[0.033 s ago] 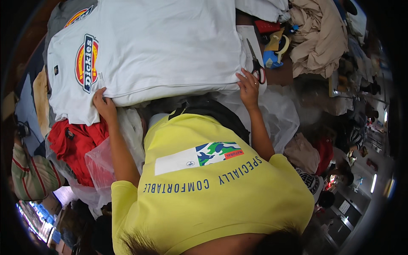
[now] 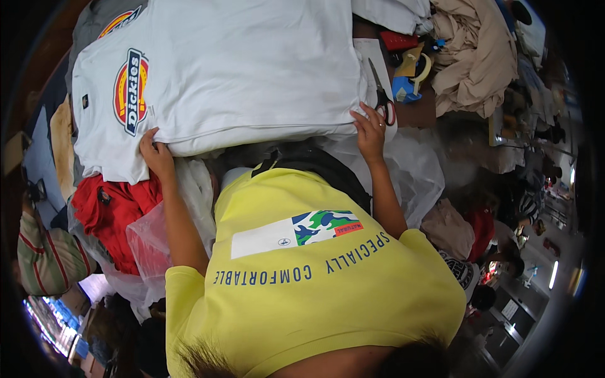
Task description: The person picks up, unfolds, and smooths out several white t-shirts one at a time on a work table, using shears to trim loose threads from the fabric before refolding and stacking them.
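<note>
A white T-shirt (image 2: pixel 252 69) with a red, yellow and dark blue chest logo lies spread flat on a stack of white cloth. My left hand (image 2: pixel 155 154) is closed on its near edge, just below the logo. At the near right corner my right hand (image 2: pixel 370 133), with a ring on one finger, pinches the same shirt's hem between thumb and fingers. The fingertips of both hands are partly hidden by the fabric. Black-handled scissors (image 2: pixel 383 104) with red inside the grips lie beside my right hand, on a white sheet.
A tape roll on a blue dispenser (image 2: pixel 409 85) and a red object (image 2: pixel 398 41) sit right of the shirt. Beige cloth (image 2: pixel 476 57) is heaped at the far right. Red garments (image 2: pixel 113 211) and clear plastic (image 2: pixel 151 242) lie near left. A person's striped sleeve (image 2: pixel 53 258) shows at left.
</note>
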`<state>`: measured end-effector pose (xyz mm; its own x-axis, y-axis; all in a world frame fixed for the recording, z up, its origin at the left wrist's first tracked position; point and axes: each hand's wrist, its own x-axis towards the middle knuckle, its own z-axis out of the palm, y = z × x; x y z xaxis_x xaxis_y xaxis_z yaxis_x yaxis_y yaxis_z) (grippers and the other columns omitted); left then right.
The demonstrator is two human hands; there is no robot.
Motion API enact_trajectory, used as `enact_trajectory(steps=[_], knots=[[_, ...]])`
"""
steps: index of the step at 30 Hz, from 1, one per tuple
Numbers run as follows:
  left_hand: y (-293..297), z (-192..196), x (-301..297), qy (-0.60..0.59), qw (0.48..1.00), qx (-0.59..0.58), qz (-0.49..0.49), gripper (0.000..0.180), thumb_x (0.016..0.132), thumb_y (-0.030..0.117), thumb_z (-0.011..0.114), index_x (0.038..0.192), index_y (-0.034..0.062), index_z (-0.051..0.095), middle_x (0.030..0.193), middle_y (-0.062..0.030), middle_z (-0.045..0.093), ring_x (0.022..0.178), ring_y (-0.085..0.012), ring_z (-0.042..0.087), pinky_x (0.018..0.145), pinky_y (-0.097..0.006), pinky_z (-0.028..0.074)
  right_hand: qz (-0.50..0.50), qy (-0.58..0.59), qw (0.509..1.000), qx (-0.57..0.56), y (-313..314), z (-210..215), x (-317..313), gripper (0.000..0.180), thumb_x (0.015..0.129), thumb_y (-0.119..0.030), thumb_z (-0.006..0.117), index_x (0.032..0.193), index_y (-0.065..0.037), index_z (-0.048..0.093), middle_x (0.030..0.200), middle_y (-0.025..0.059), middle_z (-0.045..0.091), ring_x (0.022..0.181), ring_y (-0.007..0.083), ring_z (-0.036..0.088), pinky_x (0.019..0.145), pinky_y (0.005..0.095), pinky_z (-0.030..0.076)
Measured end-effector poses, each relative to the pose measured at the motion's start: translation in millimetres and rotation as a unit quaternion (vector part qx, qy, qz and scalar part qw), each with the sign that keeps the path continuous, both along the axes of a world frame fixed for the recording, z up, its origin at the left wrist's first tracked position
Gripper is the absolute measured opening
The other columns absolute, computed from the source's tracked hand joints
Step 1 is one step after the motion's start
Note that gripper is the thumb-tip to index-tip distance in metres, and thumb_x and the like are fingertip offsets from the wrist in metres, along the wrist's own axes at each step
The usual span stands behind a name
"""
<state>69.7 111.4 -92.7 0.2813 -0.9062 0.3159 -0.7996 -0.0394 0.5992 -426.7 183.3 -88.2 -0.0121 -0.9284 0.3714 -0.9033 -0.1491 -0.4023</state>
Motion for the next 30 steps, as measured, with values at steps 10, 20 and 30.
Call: enact_trajectory(steps=[10,20,30], knots=[[18.5,-11.8,21.9,0.478,0.876,-0.018,0.056,0.03,0.084,-0.01,0.041,0.105,-0.001,0.06,0.099,-0.0078,0.059,0.083,-0.0109,0.058,0.075,-0.022,0.049,0.027,0.129,0.991,-0.026,-2.7,2.6,-16.5,0.027,0.071,0.002,0.056,0.091,-0.014,0.064,0.105,0.0008,0.059,0.107,0.0253,0.048,0.098,0.0416,0.033],[19.9,8.5,16.1,0.501,0.865,-0.023,0.029,0.033,0.081,-0.008,0.055,0.113,-0.0009,0.056,0.097,-0.0058,0.061,0.084,-0.0094,0.057,0.074,-0.02,0.045,0.016,0.008,0.999,0.032,-3.1,8.8,-9.4,0.023,0.076,0.002,0.054,0.095,-0.007,0.061,0.108,0.0073,0.056,0.106,0.0286,0.048,0.097,0.0399,0.033],[-35.0,26.1,40.5,0.195,0.965,0.166,0.062,0.025,0.08,0.016,0.066,0.096,-0.0023,0.061,0.077,-0.0042,0.063,0.068,-0.0102,0.056,0.066,-0.022,0.045,-0.127,-0.154,0.979,0.051,-65.8,-11.3,-9.2,0.018,0.079,-0.012,0.056,0.092,-0.001,0.06,0.097,0.0143,0.056,0.093,0.0311,0.052,0.084,0.0382,0.04]])
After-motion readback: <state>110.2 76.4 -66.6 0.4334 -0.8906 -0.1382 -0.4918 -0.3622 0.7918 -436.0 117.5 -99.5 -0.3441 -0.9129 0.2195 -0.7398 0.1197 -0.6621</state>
